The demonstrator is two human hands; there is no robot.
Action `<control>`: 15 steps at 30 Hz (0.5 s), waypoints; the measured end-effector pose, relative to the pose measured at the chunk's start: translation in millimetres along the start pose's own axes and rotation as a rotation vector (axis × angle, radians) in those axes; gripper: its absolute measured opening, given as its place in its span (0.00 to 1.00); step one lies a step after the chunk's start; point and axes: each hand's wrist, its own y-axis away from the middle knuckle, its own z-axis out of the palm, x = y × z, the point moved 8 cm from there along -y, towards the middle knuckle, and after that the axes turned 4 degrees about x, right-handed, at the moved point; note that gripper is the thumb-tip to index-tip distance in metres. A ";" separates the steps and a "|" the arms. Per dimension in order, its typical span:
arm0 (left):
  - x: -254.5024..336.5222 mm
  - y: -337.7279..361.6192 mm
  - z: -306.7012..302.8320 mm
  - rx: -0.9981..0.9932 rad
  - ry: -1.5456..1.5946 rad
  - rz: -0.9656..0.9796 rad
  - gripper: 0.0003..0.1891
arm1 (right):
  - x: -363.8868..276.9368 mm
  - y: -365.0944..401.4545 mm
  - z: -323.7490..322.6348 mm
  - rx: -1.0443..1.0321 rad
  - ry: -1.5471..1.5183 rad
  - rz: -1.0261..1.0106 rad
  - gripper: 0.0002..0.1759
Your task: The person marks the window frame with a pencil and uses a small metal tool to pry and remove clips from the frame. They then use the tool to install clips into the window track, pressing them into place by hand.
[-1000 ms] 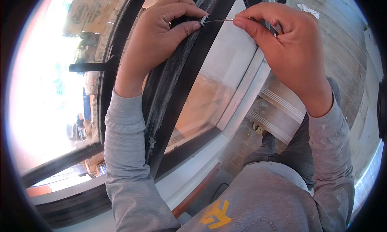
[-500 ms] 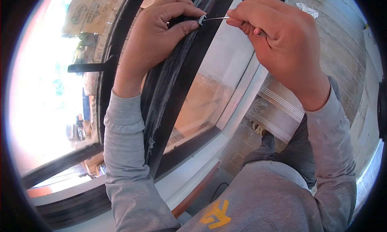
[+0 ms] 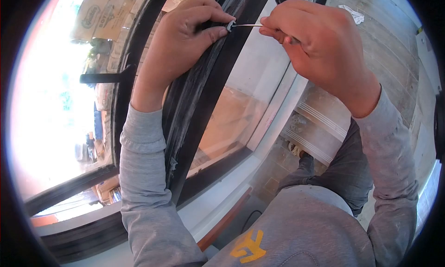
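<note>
My left hand (image 3: 178,44) pinches a small grey metal fitting (image 3: 230,25) against the black window frame (image 3: 204,95), thumb below and fingers above. My right hand (image 3: 320,49) is closed around a thin metal tool (image 3: 248,25); its shaft runs left and its tip meets the fitting. The tool's handle is hidden inside the fist. Both hands are raised near the top of the view, a few centimetres apart.
A black window handle (image 3: 104,77) sticks out left of the frame. Glass panes (image 3: 232,114) lie on both sides of the frame. Below are a white sill (image 3: 222,193), a tiled floor (image 3: 394,72) and my grey hoodie (image 3: 296,230). Stacked sacks (image 3: 99,14) show outside.
My right hand has shifted left and slightly up, closing the gap to the fitting, and has curled tighter on the tool. My left hand stays put on the frame.
</note>
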 end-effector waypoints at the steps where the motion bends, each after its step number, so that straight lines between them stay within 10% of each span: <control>1: -0.6 -0.1 0.0 -0.003 0.007 -0.006 0.12 | 0.0 -1.6 0.3 -0.028 0.013 0.020 0.05; 5: -0.2 -0.5 0.1 -0.010 0.045 -0.025 0.12 | 20.6 6.0 16.1 -0.327 0.024 0.412 0.04; 10: -0.9 -0.8 0.0 0.012 0.097 -0.015 0.12 | -10.1 16.0 8.4 0.079 0.098 -0.189 0.03; 15: 8.4 -4.5 -2.0 0.015 0.009 0.030 0.12 | 5.9 22.6 16.5 -0.029 0.003 0.072 0.10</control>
